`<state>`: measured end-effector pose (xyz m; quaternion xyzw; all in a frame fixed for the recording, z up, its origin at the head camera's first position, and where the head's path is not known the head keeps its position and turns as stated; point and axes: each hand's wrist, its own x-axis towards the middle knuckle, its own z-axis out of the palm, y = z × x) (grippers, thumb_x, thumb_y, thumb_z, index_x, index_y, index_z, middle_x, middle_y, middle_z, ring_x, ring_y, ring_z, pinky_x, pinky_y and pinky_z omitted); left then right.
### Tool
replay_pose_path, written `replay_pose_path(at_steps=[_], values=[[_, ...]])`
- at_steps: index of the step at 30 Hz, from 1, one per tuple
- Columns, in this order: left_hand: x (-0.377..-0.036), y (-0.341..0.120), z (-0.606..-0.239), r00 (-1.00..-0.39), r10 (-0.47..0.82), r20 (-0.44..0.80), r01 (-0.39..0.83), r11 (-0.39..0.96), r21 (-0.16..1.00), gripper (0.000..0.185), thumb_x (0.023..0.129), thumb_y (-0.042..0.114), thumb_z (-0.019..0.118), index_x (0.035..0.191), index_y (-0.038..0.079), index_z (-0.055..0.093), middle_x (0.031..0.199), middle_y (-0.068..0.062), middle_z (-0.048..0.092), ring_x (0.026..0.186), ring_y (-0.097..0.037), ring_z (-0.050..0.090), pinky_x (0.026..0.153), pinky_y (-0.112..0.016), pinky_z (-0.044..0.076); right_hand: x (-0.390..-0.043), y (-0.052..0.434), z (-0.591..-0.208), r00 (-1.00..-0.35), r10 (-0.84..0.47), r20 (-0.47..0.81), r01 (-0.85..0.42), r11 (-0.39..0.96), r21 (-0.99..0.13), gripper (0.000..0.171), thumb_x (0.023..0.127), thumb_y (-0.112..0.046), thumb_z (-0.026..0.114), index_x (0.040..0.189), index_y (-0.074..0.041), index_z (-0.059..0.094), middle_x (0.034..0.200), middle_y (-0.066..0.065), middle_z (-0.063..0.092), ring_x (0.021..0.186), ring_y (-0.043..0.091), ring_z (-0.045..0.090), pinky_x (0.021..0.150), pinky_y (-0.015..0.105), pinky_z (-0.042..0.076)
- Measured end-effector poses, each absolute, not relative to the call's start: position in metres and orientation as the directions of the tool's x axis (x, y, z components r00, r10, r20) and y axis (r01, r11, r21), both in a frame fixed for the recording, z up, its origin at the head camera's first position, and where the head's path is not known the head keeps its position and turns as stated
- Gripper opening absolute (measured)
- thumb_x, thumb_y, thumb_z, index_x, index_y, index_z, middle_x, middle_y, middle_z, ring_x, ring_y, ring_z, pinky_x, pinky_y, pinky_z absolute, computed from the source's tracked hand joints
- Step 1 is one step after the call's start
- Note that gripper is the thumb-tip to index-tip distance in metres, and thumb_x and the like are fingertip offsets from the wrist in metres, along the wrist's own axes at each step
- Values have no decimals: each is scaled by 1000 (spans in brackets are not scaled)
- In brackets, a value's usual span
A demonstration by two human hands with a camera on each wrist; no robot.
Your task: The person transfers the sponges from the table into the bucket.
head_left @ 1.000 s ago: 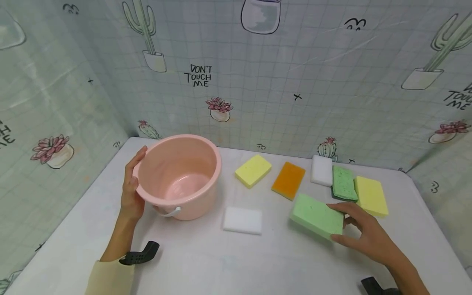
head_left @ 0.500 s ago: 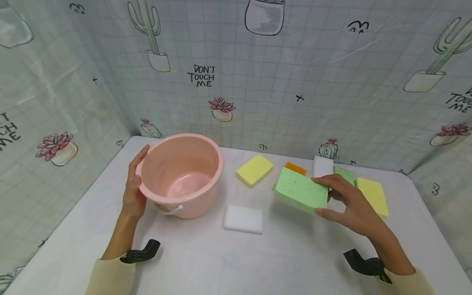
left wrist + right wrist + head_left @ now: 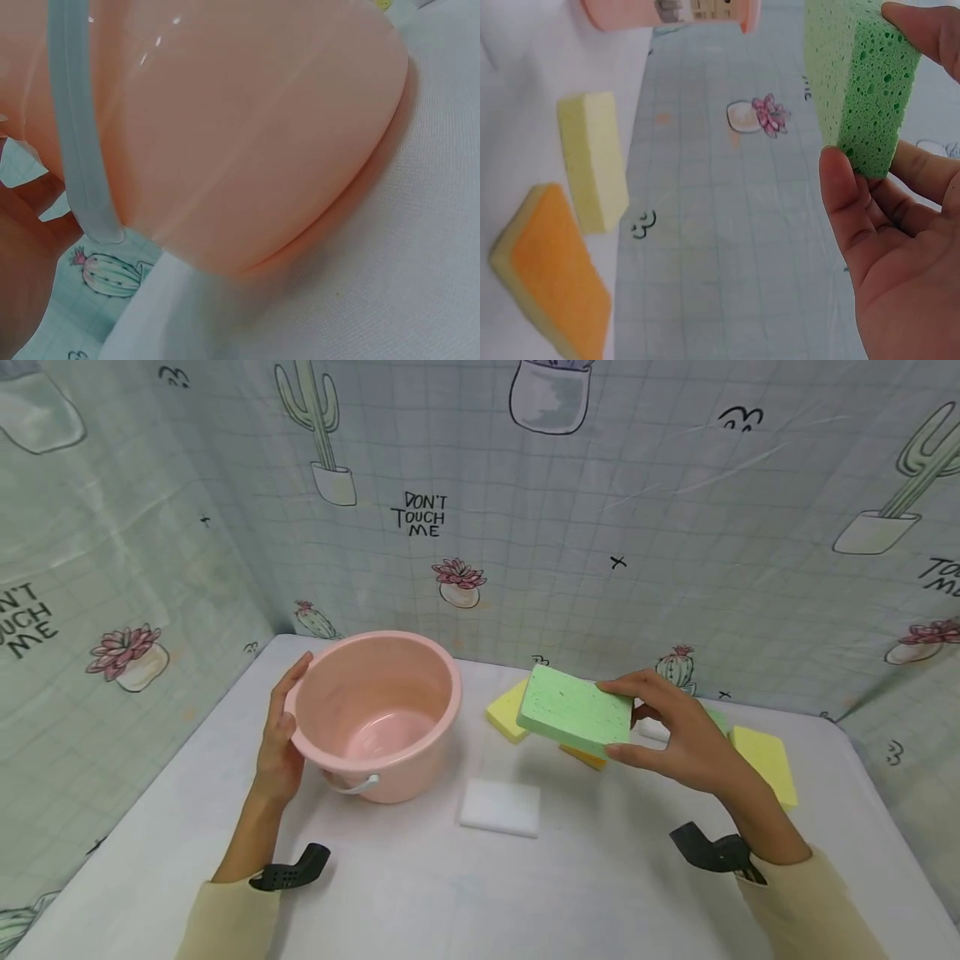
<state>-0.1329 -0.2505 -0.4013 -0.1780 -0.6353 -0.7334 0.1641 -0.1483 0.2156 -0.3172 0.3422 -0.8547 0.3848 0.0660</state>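
Observation:
A pale pink bucket (image 3: 416,768) with a white handle (image 3: 79,112) stands at the left of the table. My left hand (image 3: 277,760) holds its left side, thumb near the rim and fingers along the outer wall. Raised above the table, a light green sponge (image 3: 573,708) is pinched at its right end by my right hand (image 3: 678,735). Thumb and fingers press its opposite edges in the right wrist view. Below it, an orange sponge (image 3: 555,262) is partly hidden in the head view. A yellow sponge (image 3: 504,708) lies between that one and the bucket.
A white sponge (image 3: 500,807) lies flat right of the bucket, toward the front. Behind my right hand are another yellow sponge (image 3: 763,764), a partly covered green one (image 3: 717,720) and a white one (image 3: 654,731). A printed cloth wall (image 3: 525,543) borders the table (image 3: 465,902).
My right hand has lifted the green sponge and carried it left and toward the back, over the orange sponge. My left hand has stayed on the bucket.

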Motion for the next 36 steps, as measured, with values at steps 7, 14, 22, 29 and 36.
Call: replay_pose_path(at_steps=[7, 14, 22, 29, 36], values=[[-133, -251, -400, -879, -8, 476, 474, -116, 873, 62, 93, 28, 45, 151, 15, 27, 154, -9, 24, 134, -31, 28, 100, -29, 41, -162, 188, -306, -735, -570, 367, -646, 424, -634, 61, 75, -14, 82, 131, -15, 57, 122, -2, 53, 98, 11, 50, 79, 22, 50], [-132, -250, -397, -876, -3, 483, 479, -131, 868, 62, 94, 33, 44, 151, 13, 28, 155, -9, 22, 135, -31, 24, 105, -31, 33, -173, 159, -295, -694, -603, 392, -673, 350, -652, 58, 77, -16, 81, 130, -12, 58, 123, 0, 53, 94, 14, 53, 77, 28, 52], [-132, -251, -399, -872, 4, 490, 486, -127, 865, 62, 95, 33, 43, 151, 12, 27, 156, -10, 20, 136, -30, 24, 105, -31, 33, -180, 121, -288, -690, -630, 356, -661, 347, -665, 59, 76, -24, 81, 129, -12, 59, 121, 1, 52, 89, 15, 55, 79, 29, 52], [-130, -252, -402, -863, 2, 506, 503, -114, 857, 61, 95, 32, 43, 150, 10, 28, 156, -10, 21, 137, -29, 22, 106, -28, 33, -186, 87, -283, -658, -668, 347, -669, 307, -677, 59, 76, -25, 79, 129, -10, 59, 119, 1, 52, 89, 14, 54, 80, 28, 52], [-132, -252, -401, -858, 3, 514, 511, -105, 853, 60, 95, 31, 41, 150, 9, 29, 156, -13, 19, 139, -29, 19, 108, -33, 27, -188, 53, -280, -649, -694, 312, -638, 272, -720, 58, 75, -19, 79, 127, -6, 59, 115, 2, 50, 87, 15, 55, 79, 25, 52]])
